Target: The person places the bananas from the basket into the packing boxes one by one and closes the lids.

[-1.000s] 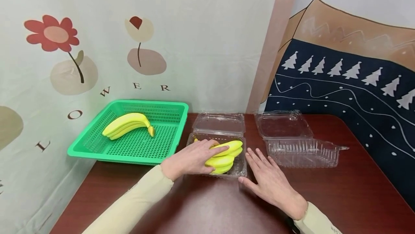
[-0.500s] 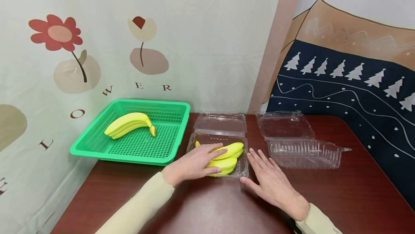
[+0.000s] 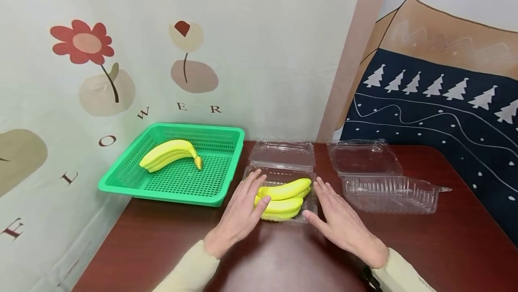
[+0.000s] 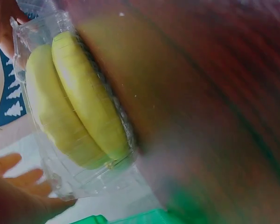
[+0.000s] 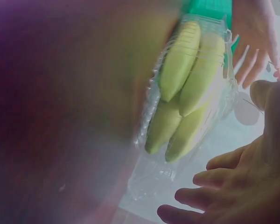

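A bunch of yellow bananas (image 3: 283,197) lies in the base of a clear plastic clamshell box (image 3: 309,213), whose lid (image 3: 282,153) is folded back toward the wall. My left hand (image 3: 241,209) is at the box's left side, fingers straight, the thumb overlapping the bananas' edge in the head view. On the box's right side my right hand (image 3: 344,224) has its fingers extended along the rim. Through the clear wall the bananas (image 4: 79,102) show in the left wrist view, and their tips (image 5: 170,130) in the right wrist view. Neither hand grips anything.
A green plastic basket (image 3: 218,200) at the left holds another bunch of bananas (image 3: 170,155). To the right stands a second clear clamshell box (image 3: 390,193) with its lid folded back. A printed curtain (image 3: 275,58) hangs behind the dark red table (image 3: 275,260).
My left hand has come off the top of the bananas and moved to the box's left side, uncovering more of them. The right hand stays beside the box.
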### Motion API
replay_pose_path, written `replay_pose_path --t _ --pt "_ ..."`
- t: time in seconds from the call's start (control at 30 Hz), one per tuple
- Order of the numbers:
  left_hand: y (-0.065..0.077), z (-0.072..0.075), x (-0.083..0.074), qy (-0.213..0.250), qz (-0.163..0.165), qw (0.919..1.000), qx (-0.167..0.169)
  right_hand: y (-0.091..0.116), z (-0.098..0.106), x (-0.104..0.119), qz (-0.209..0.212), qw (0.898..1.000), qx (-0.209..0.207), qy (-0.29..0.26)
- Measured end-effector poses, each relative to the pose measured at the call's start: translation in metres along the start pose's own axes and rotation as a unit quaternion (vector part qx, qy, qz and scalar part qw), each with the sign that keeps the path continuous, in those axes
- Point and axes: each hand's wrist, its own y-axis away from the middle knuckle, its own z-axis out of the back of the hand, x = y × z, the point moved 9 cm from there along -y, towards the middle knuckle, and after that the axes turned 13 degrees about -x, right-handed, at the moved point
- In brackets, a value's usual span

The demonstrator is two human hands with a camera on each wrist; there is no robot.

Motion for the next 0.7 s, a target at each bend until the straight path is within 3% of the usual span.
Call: replay_pose_path --t 0.17,0.3,0.47,0.7 --pt "-0.004 -0.003 0.018 0.035 0.093 0.9947 -0.025 -0.013 -0.001 -0.005 -0.025 0.999 -0.001 -0.033" --pt "-0.005 -0.010 0.032 0.040 0.152 0.9874 -0.009 -0.021 -0.006 -0.014 -0.072 0.995 0.004 -0.065" --pt "-0.009 -0.013 0.046 0.053 0.195 0.9794 0.006 -0.028 -0.014 -0.020 -0.104 0.990 0.008 -0.096" --pt "-0.007 -0.020 0.051 0.059 0.218 0.9733 0.039 -0.036 -0.017 -0.024 -0.125 0.983 0.020 -0.133"
